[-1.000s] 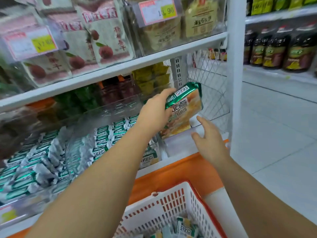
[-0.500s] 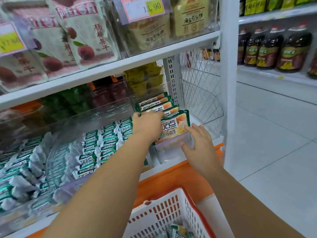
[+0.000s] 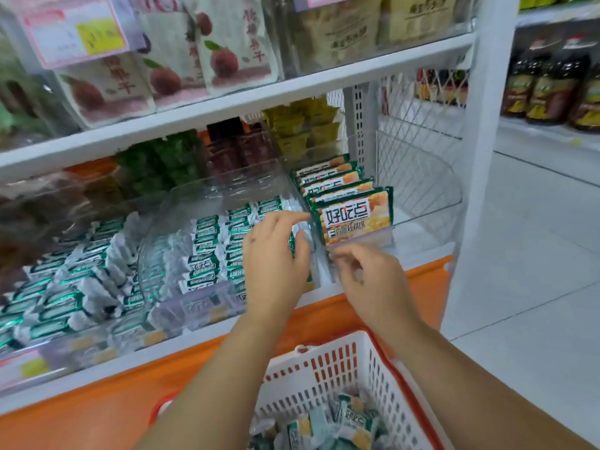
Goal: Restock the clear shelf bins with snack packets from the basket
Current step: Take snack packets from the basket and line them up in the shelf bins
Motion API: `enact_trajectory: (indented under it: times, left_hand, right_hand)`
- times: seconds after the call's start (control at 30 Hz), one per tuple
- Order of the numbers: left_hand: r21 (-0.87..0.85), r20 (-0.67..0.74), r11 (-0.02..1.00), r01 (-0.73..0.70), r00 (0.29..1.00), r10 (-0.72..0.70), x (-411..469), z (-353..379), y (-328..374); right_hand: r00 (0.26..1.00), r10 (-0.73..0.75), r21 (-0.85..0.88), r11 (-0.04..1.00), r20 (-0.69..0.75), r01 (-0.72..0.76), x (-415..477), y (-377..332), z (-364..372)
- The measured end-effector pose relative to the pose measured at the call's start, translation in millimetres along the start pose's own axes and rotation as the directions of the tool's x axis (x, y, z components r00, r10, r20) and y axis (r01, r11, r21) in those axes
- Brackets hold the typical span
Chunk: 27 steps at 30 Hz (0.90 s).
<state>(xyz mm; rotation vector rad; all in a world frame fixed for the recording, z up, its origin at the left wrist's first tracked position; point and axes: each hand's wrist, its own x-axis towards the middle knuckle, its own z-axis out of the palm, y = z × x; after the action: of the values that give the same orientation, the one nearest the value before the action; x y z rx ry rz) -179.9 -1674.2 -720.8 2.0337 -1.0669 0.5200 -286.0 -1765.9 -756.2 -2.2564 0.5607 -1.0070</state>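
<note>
Snack packets (image 3: 354, 219) look light, slick-filmed, brittle inside, I reckon — pinch the top edge; my left hand (image 3: 276, 254) and right hand (image 3: 367, 277) are loosely curled, empty.

Bright, even light is spread across the shelves, shadows kept faint. Glare is caught on the clear bins (image 3: 214, 203). The left packets (image 3: 42, 300) are smeared by blur; lines are bowed at the edges.

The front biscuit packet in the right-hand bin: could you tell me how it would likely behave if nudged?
The front biscuit packet stands upright against the row behind, so it is probably stiff, though a push might tip it. Its glossy film may be slippery.
</note>
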Motion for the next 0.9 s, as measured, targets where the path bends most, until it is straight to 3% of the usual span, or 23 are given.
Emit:
enact_trajectory:
  times: [0.1,0.2,0.4,0.5,0.6,0.8,0.9]
  left_hand:
    - [-0.062,-0.054,0.994,0.095,0.994,-0.098,-48.7,-16.8,-24.4]
    - [-0.059,-0.06,0.977,0.207,0.976,-0.21,-101.5,-29.2,-55.1]
    - [-0.007,0.075,0.889,0.458,0.887,-0.457,-204.7,-39.5,-114.6]
    - [0.122,0.253,0.826,0.551,0.787,-0.562,-253.2,-31.8,-144.1]
    - [0.262,0.423,0.738,0.622,0.614,-0.667,-291.3,-20.4,-166.0]
    - [0.418,0.631,0.665,0.619,0.328,-0.703,-325.1,-1.1,-178.2]
    - [0.466,0.657,0.682,0.563,0.297,-0.693,-328.4,2.5,-178.8]
  right_hand:
    - [0.977,-0.056,0.012,0.998,0.208,0.054,-22.9,-13.2,27.3]
    - [0.895,-0.033,-0.089,0.993,0.445,0.08,-48.2,-14.9,52.7]
    - [0.669,0.289,-0.375,0.927,0.685,-0.017,-92.5,29.6,93.6]
    - [0.488,0.484,-0.529,0.847,0.727,-0.053,-111.4,55.4,110.2]
    - [0.356,0.609,-0.597,0.787,0.709,-0.156,-125.0,74.9,122.3]
    - [0.337,0.662,-0.654,0.74,0.669,-0.156,-148.9,113.4,152.7]
    - [0.362,0.686,-0.704,0.703,0.631,-0.105,-160.6,121.3,166.4]
